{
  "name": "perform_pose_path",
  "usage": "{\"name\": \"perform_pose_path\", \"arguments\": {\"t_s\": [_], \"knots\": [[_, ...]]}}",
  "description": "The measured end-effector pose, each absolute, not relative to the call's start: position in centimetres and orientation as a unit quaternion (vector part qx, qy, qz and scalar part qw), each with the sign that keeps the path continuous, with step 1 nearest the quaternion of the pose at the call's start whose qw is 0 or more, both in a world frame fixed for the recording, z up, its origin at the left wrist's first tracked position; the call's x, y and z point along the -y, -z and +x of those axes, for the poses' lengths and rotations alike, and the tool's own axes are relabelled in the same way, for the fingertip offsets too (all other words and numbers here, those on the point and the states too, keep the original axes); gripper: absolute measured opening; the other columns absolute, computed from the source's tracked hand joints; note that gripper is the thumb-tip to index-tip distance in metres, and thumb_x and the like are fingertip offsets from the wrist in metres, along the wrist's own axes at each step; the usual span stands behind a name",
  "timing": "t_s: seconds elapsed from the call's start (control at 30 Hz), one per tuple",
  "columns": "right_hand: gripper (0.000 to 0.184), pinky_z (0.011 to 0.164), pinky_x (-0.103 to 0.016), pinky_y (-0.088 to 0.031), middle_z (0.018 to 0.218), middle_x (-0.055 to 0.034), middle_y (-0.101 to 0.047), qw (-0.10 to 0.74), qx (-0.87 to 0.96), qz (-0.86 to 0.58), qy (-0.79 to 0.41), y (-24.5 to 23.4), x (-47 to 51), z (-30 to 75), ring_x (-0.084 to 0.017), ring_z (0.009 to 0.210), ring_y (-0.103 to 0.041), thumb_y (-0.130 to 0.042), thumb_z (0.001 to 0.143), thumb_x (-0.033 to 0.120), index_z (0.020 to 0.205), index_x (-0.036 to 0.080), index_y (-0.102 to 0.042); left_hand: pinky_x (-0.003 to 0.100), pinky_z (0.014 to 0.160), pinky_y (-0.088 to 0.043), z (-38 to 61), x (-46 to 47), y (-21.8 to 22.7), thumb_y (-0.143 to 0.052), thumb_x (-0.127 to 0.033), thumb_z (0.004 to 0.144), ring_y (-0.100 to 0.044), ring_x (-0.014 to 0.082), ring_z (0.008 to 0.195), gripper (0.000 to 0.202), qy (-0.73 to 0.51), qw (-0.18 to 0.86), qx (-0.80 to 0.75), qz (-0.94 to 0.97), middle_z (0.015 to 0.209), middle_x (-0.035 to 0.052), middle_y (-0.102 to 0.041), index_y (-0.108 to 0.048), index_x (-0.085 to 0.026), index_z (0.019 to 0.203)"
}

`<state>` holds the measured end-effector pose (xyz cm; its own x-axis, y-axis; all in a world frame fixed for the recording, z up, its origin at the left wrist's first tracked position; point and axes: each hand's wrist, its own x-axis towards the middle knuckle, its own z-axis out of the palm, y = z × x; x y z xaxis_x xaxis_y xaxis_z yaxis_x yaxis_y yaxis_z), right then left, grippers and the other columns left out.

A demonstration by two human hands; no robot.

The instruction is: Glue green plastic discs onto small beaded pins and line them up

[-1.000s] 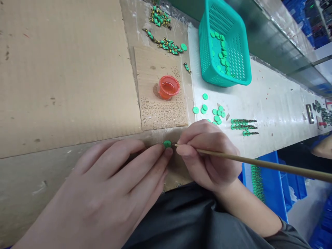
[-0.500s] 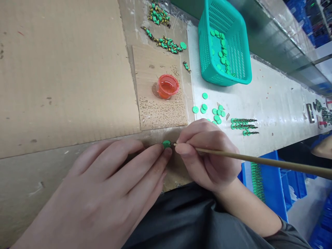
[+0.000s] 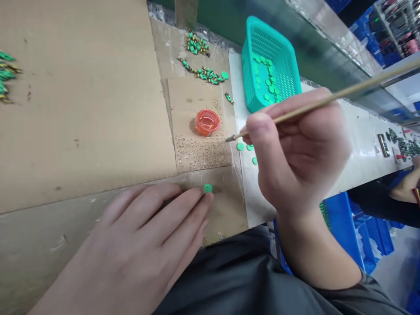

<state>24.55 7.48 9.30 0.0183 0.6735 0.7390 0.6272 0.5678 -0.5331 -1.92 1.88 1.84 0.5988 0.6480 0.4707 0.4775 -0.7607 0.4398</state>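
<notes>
The left hand (image 3: 138, 245) is laid flat on the cardboard-covered bench, its fingers stretched out and kept close together, with nothing gripped. A small green disc (image 3: 207, 188) is touched at its near edge by the fingertips (image 3: 206, 199). The disc is seen lying flat on the brown surface, just below a speckled cardboard patch (image 3: 197, 153). Up above, the right hand (image 3: 295, 148) is held raised off the bench, and a thin wooden stick (image 3: 328, 99) is pinched firmly between the thumb and the curled fingers. Its long shaft is slanted away to the upper right. The dark tip is pointed left, at the patch's right edge, well apart from the disc. An orange cup (image 3: 207, 122) is set on that patch, just up and left of the tip. Loose discs (image 3: 241, 146) are scattered on the white bench (image 3: 367, 135), partly hidden by the right hand. Further back, more green discs are held in a teal basket (image 3: 288, 70), and painted pieces (image 3: 203, 74) are strewn in small heaps. At the far right, a co-worker's hand (image 3: 405, 186) is glimpsed.
</notes>
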Motion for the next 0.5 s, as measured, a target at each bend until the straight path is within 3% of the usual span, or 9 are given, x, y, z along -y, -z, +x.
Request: {"name": "perform_pose_path", "arguments": {"t_s": [0.13, 0.27, 0.5], "knots": [[0.026, 0.074, -0.035, -0.069, 0.101, -0.0009, -0.079, 0.490, 0.744, -0.453, 0.020, -9.5, -10.9, 24.8, -0.019, 0.082, -0.077, -0.082, 0.125, 0.029, 0.102, 0.031, -0.069, 0.056, 0.113, -0.059, -1.2, -2.3, -2.7, -0.061, -0.031, 0.129, -0.079, 0.0305, 0.124, 0.030, -0.319, 0.081, -0.309, 0.892, 0.143, 0.0035, -0.093, -0.083, -0.025, 0.150], [0.028, 0.076, -0.035, -0.068, 0.100, -0.0008, -0.074, 0.464, 0.768, -0.442, 0.012, -8.0, -12.4, 25.1, -0.019, 0.082, -0.072, -0.076, 0.129, 0.037, 0.104, 0.030, -0.066, 0.057, 0.111, -0.054, -1.2, -2.5, -2.8, -0.059, -0.025, 0.129, -0.075, 0.0324, 0.125, 0.031, -0.322, 0.066, -0.285, 0.900, 0.141, 0.0059, -0.093, -0.082, -0.018, 0.148], [0.022, 0.091, -0.043, -0.076, 0.104, -0.0018, -0.069, 0.459, 0.765, -0.448, -0.061, -6.9, -12.9, 25.2, -0.021, 0.090, -0.075, -0.075, 0.130, 0.039, 0.111, 0.030, -0.070, 0.058, 0.117, -0.055, -1.8, -2.0, -2.0, -0.061, -0.029, 0.128, -0.077, 0.0340, 0.131, 0.035, -0.317, 0.096, -0.296, 0.896, 0.152, 0.0059, -0.091, -0.085, -0.024, 0.153]]}}
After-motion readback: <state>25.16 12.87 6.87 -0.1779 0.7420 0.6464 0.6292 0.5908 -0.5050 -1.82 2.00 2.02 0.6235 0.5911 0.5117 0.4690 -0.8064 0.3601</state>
